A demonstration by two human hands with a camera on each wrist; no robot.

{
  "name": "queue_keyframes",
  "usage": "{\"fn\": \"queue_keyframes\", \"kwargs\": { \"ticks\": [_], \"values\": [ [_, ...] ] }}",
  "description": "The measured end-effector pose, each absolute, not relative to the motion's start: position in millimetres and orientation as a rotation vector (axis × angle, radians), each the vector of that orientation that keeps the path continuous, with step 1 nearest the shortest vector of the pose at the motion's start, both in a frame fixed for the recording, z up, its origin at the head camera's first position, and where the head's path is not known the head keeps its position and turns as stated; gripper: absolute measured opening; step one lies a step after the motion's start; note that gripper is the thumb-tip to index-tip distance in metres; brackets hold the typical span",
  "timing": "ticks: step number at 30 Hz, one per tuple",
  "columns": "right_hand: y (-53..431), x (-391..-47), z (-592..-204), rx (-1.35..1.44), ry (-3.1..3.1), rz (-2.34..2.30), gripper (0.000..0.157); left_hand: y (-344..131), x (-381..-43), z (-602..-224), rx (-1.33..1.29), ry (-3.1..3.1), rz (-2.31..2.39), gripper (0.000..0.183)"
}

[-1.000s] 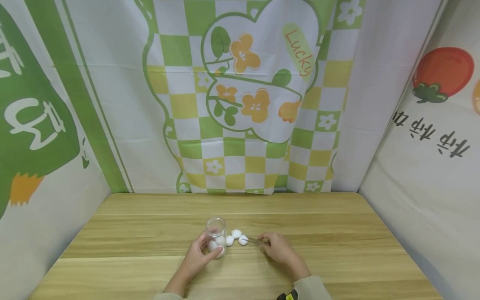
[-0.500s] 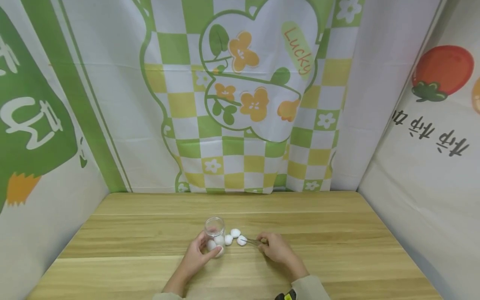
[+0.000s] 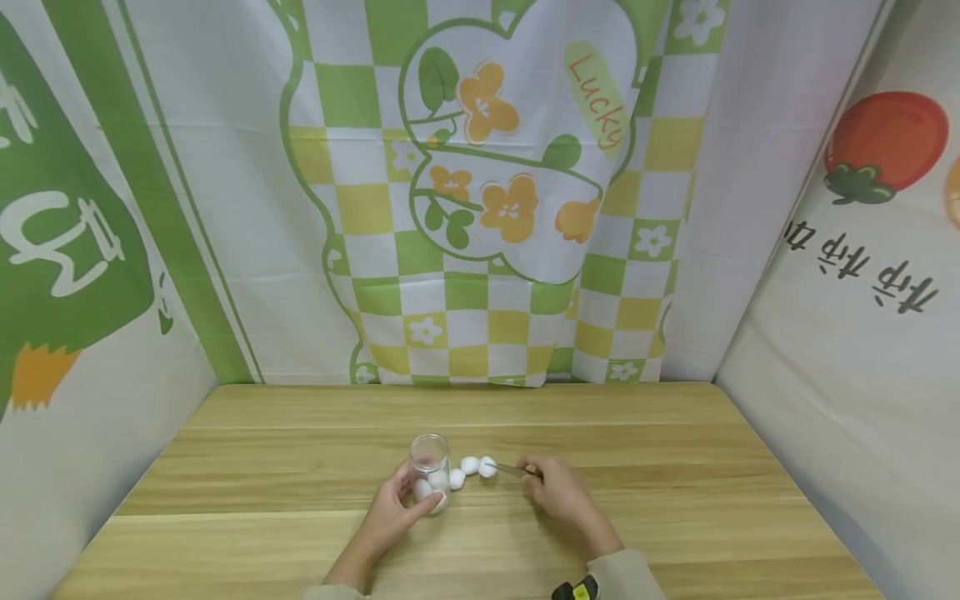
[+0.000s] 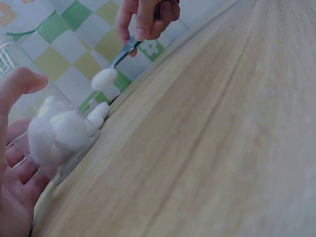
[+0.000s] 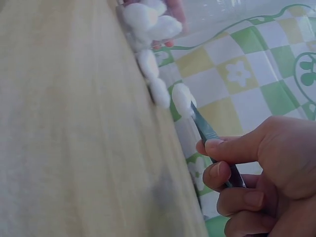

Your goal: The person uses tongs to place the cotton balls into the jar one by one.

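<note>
My left hand [image 3: 396, 507] grips a clear jar [image 3: 430, 454] standing on the table, thumb on its near side and fingers behind. Several white cotton balls [image 4: 59, 131] lie in the bottom of the jar, which has no lid on. My right hand [image 5: 266, 168] pinches metal tweezers [image 5: 205, 129] between thumb and fingers. Their tips hold one cotton ball [image 5: 182, 98], raised off the table in both wrist views. Two more cotton balls [image 3: 469, 466] rest on the table just right of the jar, in a row leading toward the raised one.
The wooden table [image 3: 300, 450] runs back to a green and yellow checked curtain [image 3: 465, 292]. Printed cloth walls [image 3: 847, 317] stand at both sides. A dark band with a yellow patch [image 3: 576, 590] sits on the right wrist.
My right hand has lifted the tweezers and the cotton ball in their tips slightly up and away from the table. My left hand and the jar have stayed put.
</note>
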State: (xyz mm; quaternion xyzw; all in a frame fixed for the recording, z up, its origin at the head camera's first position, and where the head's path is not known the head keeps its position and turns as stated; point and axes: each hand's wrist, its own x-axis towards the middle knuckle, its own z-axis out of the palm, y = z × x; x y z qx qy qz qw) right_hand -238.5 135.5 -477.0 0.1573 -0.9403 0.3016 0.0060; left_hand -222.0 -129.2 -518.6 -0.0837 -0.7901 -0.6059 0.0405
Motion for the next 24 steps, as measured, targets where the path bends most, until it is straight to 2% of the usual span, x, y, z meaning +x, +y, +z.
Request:
{"fn": "queue_keyframes", "kwargs": {
  "ticks": [24],
  "values": [
    [135.0, -231.0, -449.3, 0.491, -2.837, 0.928, 0.015, -130.5, -222.5, -519.7, -0.263, -2.42, -1.876, 0.056]
  ]
}}
